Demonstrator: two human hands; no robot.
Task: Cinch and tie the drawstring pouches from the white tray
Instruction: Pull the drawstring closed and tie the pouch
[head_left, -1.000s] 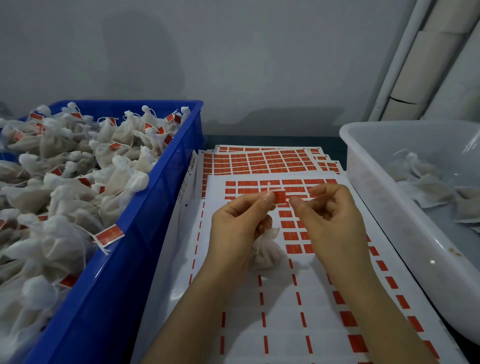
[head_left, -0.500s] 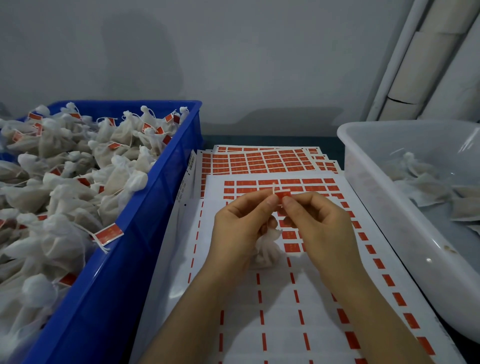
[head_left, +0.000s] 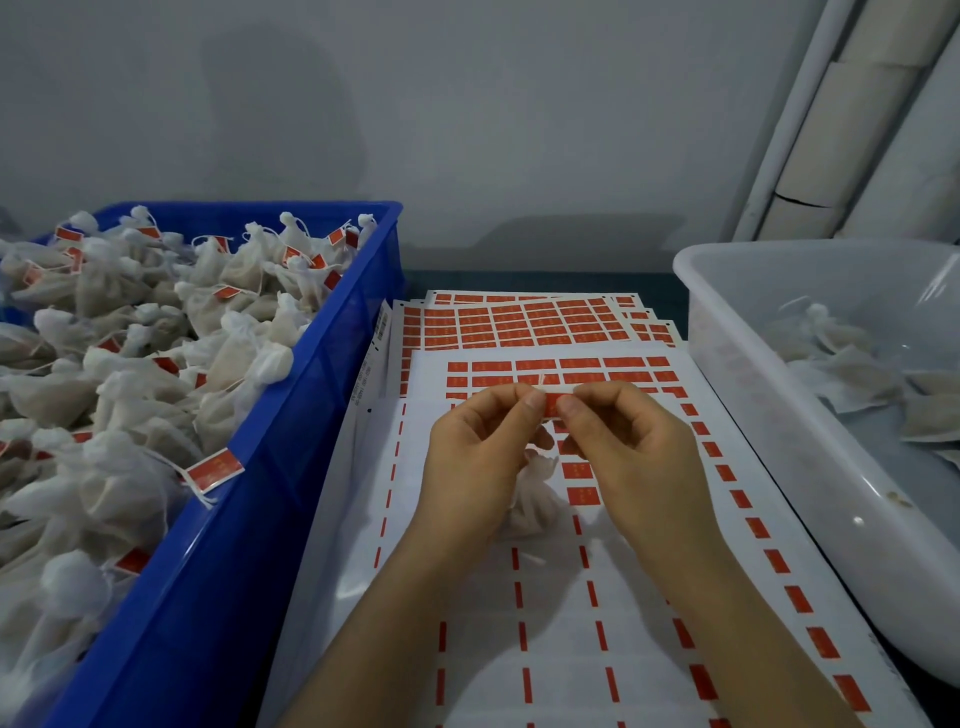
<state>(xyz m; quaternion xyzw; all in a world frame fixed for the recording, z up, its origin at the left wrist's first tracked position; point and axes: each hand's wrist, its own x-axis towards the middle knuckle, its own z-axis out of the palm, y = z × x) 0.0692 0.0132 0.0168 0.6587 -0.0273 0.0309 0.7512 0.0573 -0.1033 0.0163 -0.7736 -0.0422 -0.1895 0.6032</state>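
Left hand (head_left: 478, 447): red sticker (head_left: 551, 402) pinched by thumb and forefinger.
Right hand (head_left: 634, 452): same sticker pinched at its other end.
Pouch (head_left: 532, 504): seen under both hands, over the middle of the label sheets (head_left: 571, 649), between blue crate (head_left: 291, 467) and white tray (head_left: 779, 415).

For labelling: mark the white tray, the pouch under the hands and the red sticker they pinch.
White tray (head_left: 753, 415), head view, on its left wall.
Pouch (head_left: 530, 499), head view, on its bulging body.
Sticker (head_left: 551, 404), head view, on its visible red middle.
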